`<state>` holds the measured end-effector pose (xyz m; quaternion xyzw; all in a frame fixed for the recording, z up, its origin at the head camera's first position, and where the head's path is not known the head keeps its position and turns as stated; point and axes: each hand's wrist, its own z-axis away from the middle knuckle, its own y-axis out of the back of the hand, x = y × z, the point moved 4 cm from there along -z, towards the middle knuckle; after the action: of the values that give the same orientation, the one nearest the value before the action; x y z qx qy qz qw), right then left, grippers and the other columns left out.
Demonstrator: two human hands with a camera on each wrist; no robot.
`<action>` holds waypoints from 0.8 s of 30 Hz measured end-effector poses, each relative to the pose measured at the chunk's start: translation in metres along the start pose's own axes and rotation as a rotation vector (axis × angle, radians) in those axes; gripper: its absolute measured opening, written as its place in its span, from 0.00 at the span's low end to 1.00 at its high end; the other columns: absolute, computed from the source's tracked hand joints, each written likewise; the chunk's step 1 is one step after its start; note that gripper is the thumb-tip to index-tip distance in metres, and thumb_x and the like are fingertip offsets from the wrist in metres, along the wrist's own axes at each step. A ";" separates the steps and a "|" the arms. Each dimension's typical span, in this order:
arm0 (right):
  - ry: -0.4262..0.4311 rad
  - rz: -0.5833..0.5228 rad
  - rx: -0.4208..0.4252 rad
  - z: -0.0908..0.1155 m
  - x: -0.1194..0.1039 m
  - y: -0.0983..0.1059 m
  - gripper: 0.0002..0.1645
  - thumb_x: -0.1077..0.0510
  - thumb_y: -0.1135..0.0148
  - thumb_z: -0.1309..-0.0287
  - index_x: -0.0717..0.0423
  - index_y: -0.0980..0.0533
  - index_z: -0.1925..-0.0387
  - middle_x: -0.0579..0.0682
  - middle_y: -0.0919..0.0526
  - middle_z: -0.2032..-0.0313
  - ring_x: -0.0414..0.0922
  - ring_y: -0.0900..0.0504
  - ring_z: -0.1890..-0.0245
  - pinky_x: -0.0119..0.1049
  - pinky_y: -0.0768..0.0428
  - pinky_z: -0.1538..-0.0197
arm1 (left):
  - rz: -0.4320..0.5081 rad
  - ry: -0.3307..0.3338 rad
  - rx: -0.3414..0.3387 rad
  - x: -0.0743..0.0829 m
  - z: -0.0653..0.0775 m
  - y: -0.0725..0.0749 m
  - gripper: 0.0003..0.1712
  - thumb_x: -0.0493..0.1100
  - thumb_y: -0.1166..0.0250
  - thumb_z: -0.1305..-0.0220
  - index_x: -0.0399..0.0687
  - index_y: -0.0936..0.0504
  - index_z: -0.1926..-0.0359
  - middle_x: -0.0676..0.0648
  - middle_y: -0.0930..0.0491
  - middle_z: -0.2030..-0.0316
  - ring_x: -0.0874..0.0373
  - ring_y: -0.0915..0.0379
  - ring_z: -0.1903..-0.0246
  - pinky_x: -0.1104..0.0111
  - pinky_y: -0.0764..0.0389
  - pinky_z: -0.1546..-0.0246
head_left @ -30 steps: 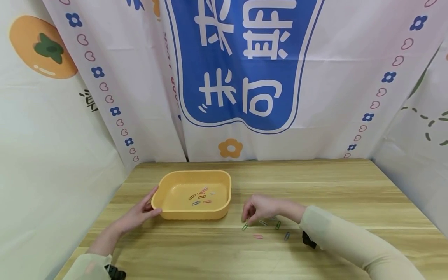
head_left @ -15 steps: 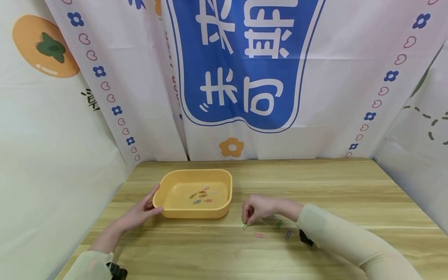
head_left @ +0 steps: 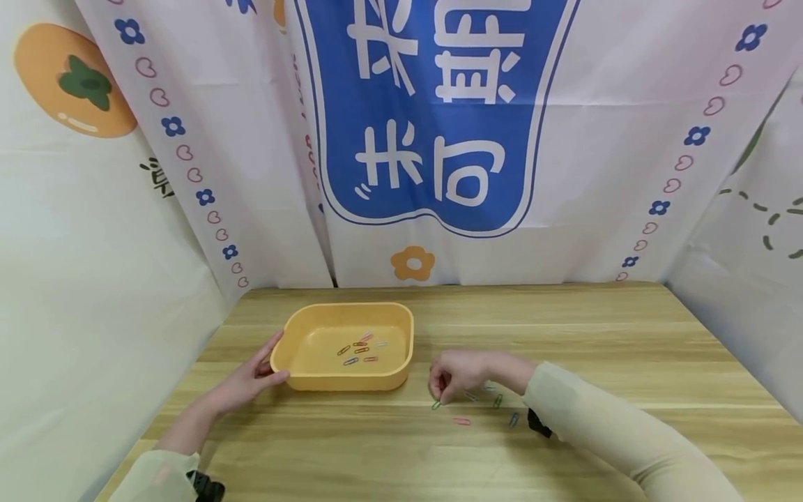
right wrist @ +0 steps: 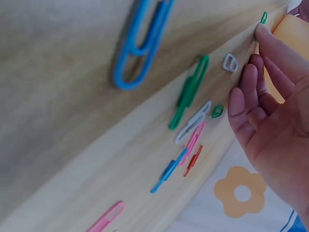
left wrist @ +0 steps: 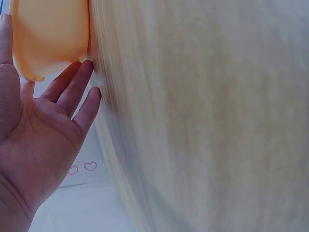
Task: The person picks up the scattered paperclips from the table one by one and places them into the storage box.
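My left hand (head_left: 247, 382) rests against the left end of the yellow tray (head_left: 345, 383), thumb at the near corner and fingers along the side wall. In the left wrist view its palm faces the camera, with extended fingers (left wrist: 77, 92) touching the tray (left wrist: 50, 34). Right of the tray, close over the tabletop, my right hand (head_left: 461, 371) pinches a green paper clip (head_left: 436, 404) between thumb and forefinger. That green paper clip (right wrist: 263, 18) sticks out past the thumb tip in the right wrist view; the other fingers curl in below.
Several paper clips lie inside the tray, among them a blue paper clip (head_left: 350, 361). Around my right hand are a pink paper clip (head_left: 462, 421), a blue paper clip (head_left: 514, 420), another green paper clip (head_left: 498, 401) and white ones. A printed curtain (head_left: 602, 174) hangs behind the table.
The right fingertips have come down onto the green paper clip and now pinch it; the hand has shifted slightly left. My left hand and the tray have stayed put.
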<state>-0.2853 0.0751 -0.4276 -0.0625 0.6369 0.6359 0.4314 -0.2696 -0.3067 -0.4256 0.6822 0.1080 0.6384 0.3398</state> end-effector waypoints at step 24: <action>0.089 -0.064 0.082 0.005 0.002 -0.002 0.07 0.72 0.31 0.50 0.61 0.20 0.73 0.42 0.21 0.74 0.29 0.27 0.74 0.25 0.24 0.68 | 0.007 -0.005 -0.013 0.000 0.000 0.002 0.50 0.47 0.39 0.31 0.46 0.65 0.23 0.24 0.45 0.33 0.32 0.39 0.37 0.43 0.39 0.39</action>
<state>-0.2829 0.0800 -0.4300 -0.0932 0.6786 0.5918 0.4249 -0.2698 -0.3079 -0.4245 0.6819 0.1005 0.6384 0.3425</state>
